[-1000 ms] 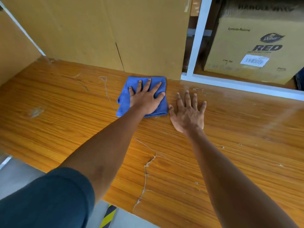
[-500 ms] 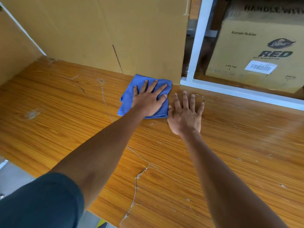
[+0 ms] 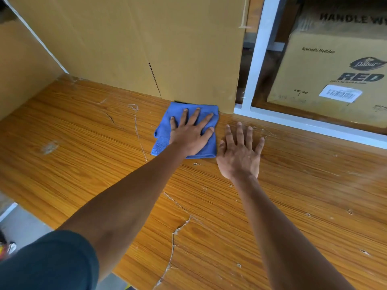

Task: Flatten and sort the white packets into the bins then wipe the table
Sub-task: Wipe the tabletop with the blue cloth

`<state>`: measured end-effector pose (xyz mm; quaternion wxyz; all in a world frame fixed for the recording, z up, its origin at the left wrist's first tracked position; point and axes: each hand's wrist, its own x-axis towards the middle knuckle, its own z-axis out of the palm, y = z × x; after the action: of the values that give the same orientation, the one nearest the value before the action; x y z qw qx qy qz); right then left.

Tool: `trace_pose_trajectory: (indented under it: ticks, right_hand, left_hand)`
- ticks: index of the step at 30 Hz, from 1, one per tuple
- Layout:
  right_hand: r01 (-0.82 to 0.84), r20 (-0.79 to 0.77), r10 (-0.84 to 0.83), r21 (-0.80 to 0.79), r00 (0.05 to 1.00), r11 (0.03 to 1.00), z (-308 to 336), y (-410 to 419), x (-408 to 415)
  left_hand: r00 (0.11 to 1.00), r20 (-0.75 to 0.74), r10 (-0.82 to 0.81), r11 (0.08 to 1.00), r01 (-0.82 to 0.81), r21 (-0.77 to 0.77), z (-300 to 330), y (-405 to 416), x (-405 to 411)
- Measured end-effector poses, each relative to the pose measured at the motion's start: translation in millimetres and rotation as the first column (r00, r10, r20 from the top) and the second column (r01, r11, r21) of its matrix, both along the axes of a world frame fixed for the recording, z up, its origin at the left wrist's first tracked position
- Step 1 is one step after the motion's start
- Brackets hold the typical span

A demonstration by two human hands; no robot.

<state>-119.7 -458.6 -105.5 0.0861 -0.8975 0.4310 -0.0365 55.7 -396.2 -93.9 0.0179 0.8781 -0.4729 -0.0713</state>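
Note:
A folded blue cloth (image 3: 165,126) lies on the wooden table (image 3: 83,160), its far edge against a big cardboard box. My left hand (image 3: 191,133) presses flat on the cloth with its fingers spread. My right hand (image 3: 239,153) rests flat on the bare wood just right of the cloth, fingers straight and spread. No white packets or bins are in view.
A tall cardboard box (image 3: 146,42) stands along the table's back edge, and another cardboard panel (image 3: 18,65) closes the left side. A white shelf frame (image 3: 257,57) at the back right holds a printed carton (image 3: 335,76). The tabletop is scratched, with white cracks.
My left hand has pushed the blue cloth away from me until it touches the box. My right hand stays flat on the table beside it.

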Motion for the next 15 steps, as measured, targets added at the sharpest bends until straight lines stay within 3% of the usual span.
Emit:
trace_pose_trajectory:
  ticks: [3, 8, 15]
  right_hand:
    - [-0.003, 0.002, 0.003, -0.001, 1.0, 1.0, 0, -1, -1]
    - [-0.006, -0.017, 0.006, -0.003, 1.0, 1.0, -1, -1, 0]
    - [0.002, -0.01, -0.002, 0.013, 1.0, 1.0, 1, 0, 1]
  left_hand:
    - [0.993, 0.023, -0.113, 0.994, 0.114, -0.006, -1, 12, 17]
    - [0.973, -0.011, 0.232, 0.971, -0.231, 0.053, 9, 14, 61]
    - [0.993, 0.007, -0.119, 0.993, 0.119, 0.01, 0, 17, 2]
